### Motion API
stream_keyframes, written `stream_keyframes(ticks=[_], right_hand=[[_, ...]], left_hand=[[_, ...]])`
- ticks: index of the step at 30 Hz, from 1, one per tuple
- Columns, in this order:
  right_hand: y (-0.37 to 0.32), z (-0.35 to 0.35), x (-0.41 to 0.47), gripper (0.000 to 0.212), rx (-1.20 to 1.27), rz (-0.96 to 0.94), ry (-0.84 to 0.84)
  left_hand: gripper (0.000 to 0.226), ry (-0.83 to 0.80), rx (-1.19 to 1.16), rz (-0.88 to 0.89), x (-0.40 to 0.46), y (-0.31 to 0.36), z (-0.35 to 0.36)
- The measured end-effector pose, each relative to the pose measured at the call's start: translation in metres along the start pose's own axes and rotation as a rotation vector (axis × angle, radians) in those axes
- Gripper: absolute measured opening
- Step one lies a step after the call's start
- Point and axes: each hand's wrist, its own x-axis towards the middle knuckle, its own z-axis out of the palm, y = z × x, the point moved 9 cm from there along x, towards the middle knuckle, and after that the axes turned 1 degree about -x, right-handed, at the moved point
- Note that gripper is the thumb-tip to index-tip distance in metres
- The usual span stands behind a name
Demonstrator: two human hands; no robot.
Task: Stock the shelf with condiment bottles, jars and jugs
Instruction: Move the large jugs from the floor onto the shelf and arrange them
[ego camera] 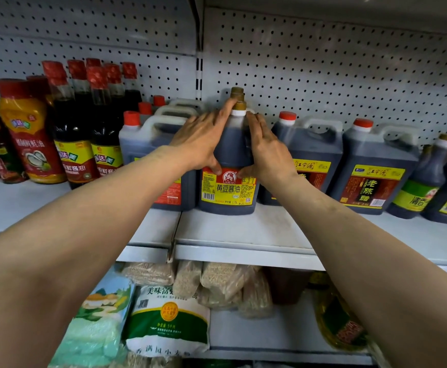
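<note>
A dark soy sauce jug with a yellow and red label and a gold cap stands upright on the white shelf, in the middle of the head view. My left hand presses its left shoulder with straight fingers, the thumb lying on the label's top edge. My right hand lies flat against its right side, thumb touching the label as well. A second gold cap shows right behind the jug.
Red-capped jugs stand just left, vinegar jugs right, tall red-capped bottles far left. A pegboard wall backs the shelf. The lower shelf holds a rice bag, noodle packs and an oil bottle.
</note>
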Motion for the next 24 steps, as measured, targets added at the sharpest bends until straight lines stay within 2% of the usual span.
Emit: stream_keyframes(ticks=[16,20,24], right_hand=[[-0.004,-0.002,-0.005,0.136,0.004,0.022,-0.035],[-0.006,-0.007,-0.012,0.134,-0.024,0.042,-0.076],[-0.009,-0.027,-0.036,0.126,-0.004,0.087,-0.009]], left_hand=[[0.159,-0.017,0.050,-0.050,-0.004,0.003,0.002],[0.148,-0.028,0.035,-0.095,-0.007,0.010,0.000],[0.131,0.015,0.029,-0.091,-0.029,0.020,-0.015]])
